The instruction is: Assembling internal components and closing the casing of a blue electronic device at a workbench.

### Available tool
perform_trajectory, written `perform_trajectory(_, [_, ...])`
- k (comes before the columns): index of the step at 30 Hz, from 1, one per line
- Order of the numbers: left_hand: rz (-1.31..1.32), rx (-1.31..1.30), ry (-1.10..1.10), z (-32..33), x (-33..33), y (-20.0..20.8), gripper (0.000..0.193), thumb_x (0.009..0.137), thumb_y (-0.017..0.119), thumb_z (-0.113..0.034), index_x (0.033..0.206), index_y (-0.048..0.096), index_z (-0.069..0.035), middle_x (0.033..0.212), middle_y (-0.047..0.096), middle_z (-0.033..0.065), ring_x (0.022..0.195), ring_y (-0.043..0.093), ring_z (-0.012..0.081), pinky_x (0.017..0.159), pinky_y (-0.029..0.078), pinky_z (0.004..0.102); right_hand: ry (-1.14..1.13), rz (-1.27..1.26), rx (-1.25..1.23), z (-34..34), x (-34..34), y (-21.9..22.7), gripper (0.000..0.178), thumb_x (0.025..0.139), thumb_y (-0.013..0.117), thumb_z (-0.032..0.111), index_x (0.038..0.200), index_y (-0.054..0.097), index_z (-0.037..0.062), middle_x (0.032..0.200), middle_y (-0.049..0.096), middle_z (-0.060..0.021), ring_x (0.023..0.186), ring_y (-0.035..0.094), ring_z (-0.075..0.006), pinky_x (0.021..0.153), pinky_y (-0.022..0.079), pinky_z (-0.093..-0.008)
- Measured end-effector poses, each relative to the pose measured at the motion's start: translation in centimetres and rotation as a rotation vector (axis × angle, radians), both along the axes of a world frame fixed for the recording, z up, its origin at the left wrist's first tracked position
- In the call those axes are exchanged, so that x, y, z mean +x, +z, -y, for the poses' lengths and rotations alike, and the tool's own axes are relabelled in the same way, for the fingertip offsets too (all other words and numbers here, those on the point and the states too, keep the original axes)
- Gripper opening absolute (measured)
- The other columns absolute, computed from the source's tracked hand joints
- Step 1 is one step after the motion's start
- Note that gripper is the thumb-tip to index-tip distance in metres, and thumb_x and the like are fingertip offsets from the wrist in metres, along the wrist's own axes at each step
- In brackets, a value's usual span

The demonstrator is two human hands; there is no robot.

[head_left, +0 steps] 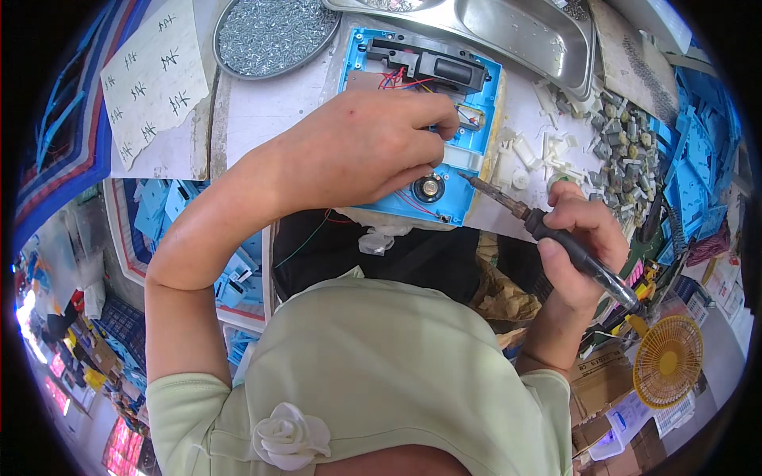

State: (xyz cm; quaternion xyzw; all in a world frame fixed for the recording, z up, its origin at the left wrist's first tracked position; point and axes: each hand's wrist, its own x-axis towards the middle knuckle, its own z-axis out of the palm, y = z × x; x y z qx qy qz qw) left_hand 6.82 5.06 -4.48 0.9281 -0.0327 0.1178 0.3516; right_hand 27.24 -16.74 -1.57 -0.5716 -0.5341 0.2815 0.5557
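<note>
A blue plastic housing (486, 95) lies on the bench in front of me, with a black module (452, 71), red and other thin wires and a round speaker (429, 187) inside it. My left hand (381, 139) reaches over the middle of the housing, its fingers curled and closed; whatever they pinch is hidden beneath them. My right hand (583, 234) grips a soldering iron (583, 258) by its dark handle. The iron's tip points up and left, close to the housing's right edge near the speaker. A green wire (309, 238) hangs off the front edge.
A round tray (278, 36) of small screws and a steel tray (520, 36) stand at the back. White plastic parts (524, 155) and grey motor-like pieces (623, 147) are heaped at right, beside blue parts (694, 174). A yellow fan (668, 361) stands low right; marked paper (155, 83) lies left.
</note>
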Motion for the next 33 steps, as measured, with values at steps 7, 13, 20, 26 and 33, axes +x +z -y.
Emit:
perform_trajectory(7, [-0.052,0.043,0.009,0.5,0.2,0.8,0.014,0.076,0.074,-0.005,0.085,0.063,-0.004,0.110,0.063,0.0085,0.094,0.067,0.0297,0.078,0.055,0.0406,0.047,0.015,-0.035,-0.6,-0.4,0.0,0.027,0.069,0.077,0.004,0.094,0.069,-0.0028,0.068,0.062,-0.0063,0.054,0.046,-0.0169,0.065,0.039,-0.0337])
perform_trajectory(13, [-0.082,0.078,-0.010,0.5,0.4,1.0,0.015,0.075,0.074,-0.005,0.085,0.063,-0.005,0.109,0.063,0.0082,0.096,0.067,0.0288,0.077,0.055,0.0404,0.086,0.075,-0.071,-1.1,-0.7,-0.2,0.027,0.069,0.078,0.005,0.094,0.069,-0.0006,0.069,0.062,-0.0046,0.055,0.047,-0.0156,0.063,0.038,-0.0315])
perform_trajectory(20, [-0.054,0.133,-0.011,0.5,0.3,0.9,0.017,0.075,0.075,-0.006,0.088,0.064,-0.006,0.111,0.063,0.0077,0.098,0.067,0.0283,0.077,0.056,0.0399,0.077,0.083,-0.098,-1.4,-1.0,-0.1,0.027,0.069,0.078,0.005,0.094,0.071,0.0008,0.067,0.062,-0.0043,0.054,0.047,-0.0157,0.061,0.039,-0.0309])
perform_trajectory(26, [-0.027,0.140,-0.002,0.6,0.2,0.9,0.017,0.075,0.075,-0.008,0.088,0.064,-0.006,0.112,0.064,0.0082,0.099,0.067,0.0286,0.077,0.057,0.0402,0.061,0.115,-0.133,-1.5,-1.2,0.4,0.029,0.068,0.078,0.004,0.095,0.071,-0.0008,0.068,0.063,-0.0050,0.054,0.049,-0.0162,0.062,0.041,-0.0318])
perform_trajectory(33, [-0.062,0.148,-0.009,0.6,0.2,1.0,0.017,0.075,0.075,-0.007,0.087,0.063,-0.006,0.112,0.064,0.0081,0.099,0.067,0.0285,0.078,0.057,0.0399,0.010,0.064,-0.136,-0.5,-0.9,0.8,0.028,0.067,0.078,0.003,0.094,0.071,-0.0024,0.070,0.067,-0.0078,0.054,0.053,-0.0167,0.066,0.044,-0.0335])
